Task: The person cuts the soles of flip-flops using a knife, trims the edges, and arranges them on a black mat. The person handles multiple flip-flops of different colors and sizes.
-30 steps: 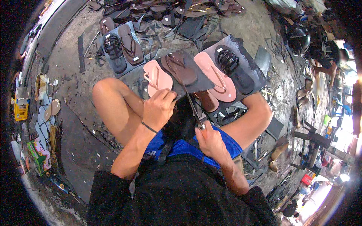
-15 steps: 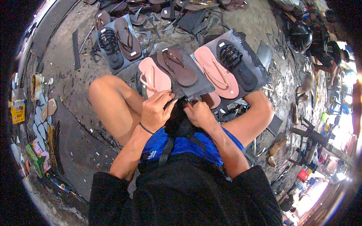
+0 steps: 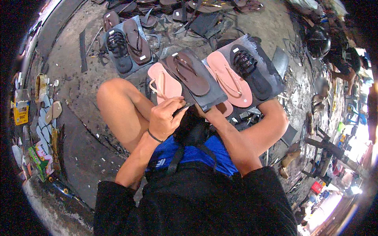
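A pink flip-flop and a dark brown flip-flop lie side by side on a dark sheet between my knees. My left hand is closed by the pink heel, with thumb and fingers pinched on the sheet's near edge. Under the sheet's near right corner goes my right hand; its fingers are hidden there. Just right of it, a larger pink flip-flop and a black strappy sandal rest on another dark sheet. Part of one more pink sole shows below.
Farther off at left, a black sandal and a brown flip-flop lie on a third sheet. Dark scraps and more footwear litter the far floor. Pale soles and a green box stand at far left. Another person is at right.
My right hand has slid forward under the sheet's corner, so its fist no longer shows. My left hand keeps its pinch. The whole view has shifted slightly.
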`<state>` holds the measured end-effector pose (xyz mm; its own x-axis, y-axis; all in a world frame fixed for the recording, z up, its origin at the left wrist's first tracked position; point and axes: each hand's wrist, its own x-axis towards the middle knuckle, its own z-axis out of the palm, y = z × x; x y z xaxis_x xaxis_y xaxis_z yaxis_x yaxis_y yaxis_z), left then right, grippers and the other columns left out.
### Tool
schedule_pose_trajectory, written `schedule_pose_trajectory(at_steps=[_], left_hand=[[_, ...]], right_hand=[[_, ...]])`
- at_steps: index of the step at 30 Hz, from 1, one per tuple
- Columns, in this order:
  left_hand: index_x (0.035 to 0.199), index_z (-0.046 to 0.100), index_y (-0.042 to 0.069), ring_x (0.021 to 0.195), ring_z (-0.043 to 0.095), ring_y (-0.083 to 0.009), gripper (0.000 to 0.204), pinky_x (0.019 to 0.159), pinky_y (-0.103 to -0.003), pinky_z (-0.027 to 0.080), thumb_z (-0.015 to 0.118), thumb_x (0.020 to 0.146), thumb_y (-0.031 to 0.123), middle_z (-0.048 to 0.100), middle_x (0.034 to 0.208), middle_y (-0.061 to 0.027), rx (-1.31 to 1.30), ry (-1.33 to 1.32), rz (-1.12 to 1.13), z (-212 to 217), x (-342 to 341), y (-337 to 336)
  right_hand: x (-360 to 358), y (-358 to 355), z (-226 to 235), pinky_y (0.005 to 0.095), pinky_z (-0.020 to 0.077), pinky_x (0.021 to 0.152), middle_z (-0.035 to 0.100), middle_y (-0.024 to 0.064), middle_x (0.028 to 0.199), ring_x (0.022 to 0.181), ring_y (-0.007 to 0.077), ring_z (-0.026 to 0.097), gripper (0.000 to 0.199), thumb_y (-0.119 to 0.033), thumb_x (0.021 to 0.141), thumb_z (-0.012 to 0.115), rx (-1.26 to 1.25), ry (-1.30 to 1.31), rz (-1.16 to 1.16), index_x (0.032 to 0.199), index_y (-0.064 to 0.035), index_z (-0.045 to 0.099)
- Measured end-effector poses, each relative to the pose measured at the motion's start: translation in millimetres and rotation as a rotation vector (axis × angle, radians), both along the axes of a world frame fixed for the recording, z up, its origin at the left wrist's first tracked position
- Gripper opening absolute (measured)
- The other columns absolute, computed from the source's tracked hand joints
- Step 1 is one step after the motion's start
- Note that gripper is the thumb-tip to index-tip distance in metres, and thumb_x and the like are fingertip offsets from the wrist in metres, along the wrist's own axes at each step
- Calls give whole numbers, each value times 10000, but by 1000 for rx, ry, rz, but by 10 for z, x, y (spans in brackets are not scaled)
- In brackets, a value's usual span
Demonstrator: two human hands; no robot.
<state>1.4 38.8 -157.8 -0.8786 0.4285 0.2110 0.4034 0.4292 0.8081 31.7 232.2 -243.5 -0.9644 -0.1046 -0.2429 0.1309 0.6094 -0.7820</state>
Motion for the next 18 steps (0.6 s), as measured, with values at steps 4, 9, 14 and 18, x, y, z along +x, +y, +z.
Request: schedule_pose_trajectory(at_steps=[4,9,14,18], left_hand=[[919,692,-22,956,713,-299,157,805,-364,576,750,785,36,720,994,-165,-2,-14,4,6,14,2],[942,693,-27,951,709,-312,187,812,-370,572,756,768,4,717,1005,-170,7,47,23,186,16,-62],[976,712,-15,939,709,-324,195,823,-390,582,748,784,-19,714,1015,-170,-66,223,50,611,272,-335],[965,699,15,987,695,-326,213,840,-432,598,737,873,203,698,1038,-178,60,398,112,1225,731,-657]], right_hand=[[47,-138,-690,421,334,1144,499,169,1432,1343,329,435,476,-351,1000,556,-217,222,-215,1348,-29,513],[-361,-375,-735,418,377,938,540,129,1191,1076,298,463,381,-384,996,554,-338,295,-362,1141,-32,536],[-949,-712,-535,415,419,733,581,89,950,810,268,492,387,-417,992,552,-367,233,-309,934,-34,558],[-1195,-641,-158,413,453,568,614,57,757,596,243,515,463,-443,989,551,-573,-79,-397,768,-37,577]])
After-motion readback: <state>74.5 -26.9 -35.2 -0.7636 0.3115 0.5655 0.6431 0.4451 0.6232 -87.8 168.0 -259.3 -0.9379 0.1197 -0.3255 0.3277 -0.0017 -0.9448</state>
